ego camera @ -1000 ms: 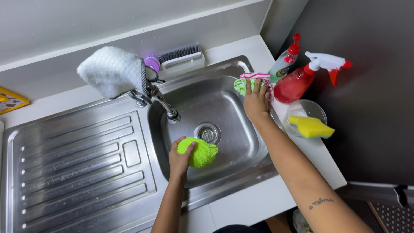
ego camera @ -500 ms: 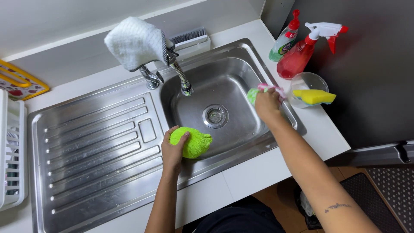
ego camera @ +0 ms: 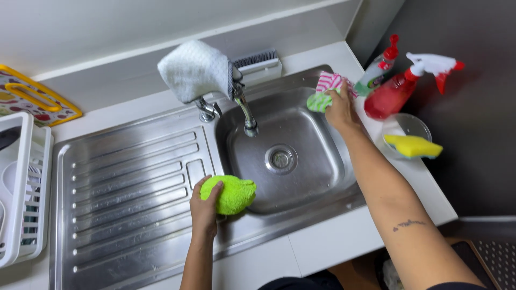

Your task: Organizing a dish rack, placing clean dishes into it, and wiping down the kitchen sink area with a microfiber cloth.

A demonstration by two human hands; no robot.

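Left hand (ego camera: 204, 207) clenched on fluffy lime-green microfibre cloth (ego camera: 232, 194), pressed on steel sink (ego camera: 134, 177) rim, lower centre, for wiping. Right hand (ego camera: 339, 107) grasps pink-striped rag with green scrubber (ego camera: 327, 91), upper right basin corner.

white dish rack (ego camera: 21, 188) cut off at left edge, tap (ego camera: 244, 110) top hidden under cloth (ego camera: 196, 70)

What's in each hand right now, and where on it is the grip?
The left hand grips the green fluffy cloth at its left end, on the sink's front edge. The right hand pinches the pink striped cloth by its lower bunched part.
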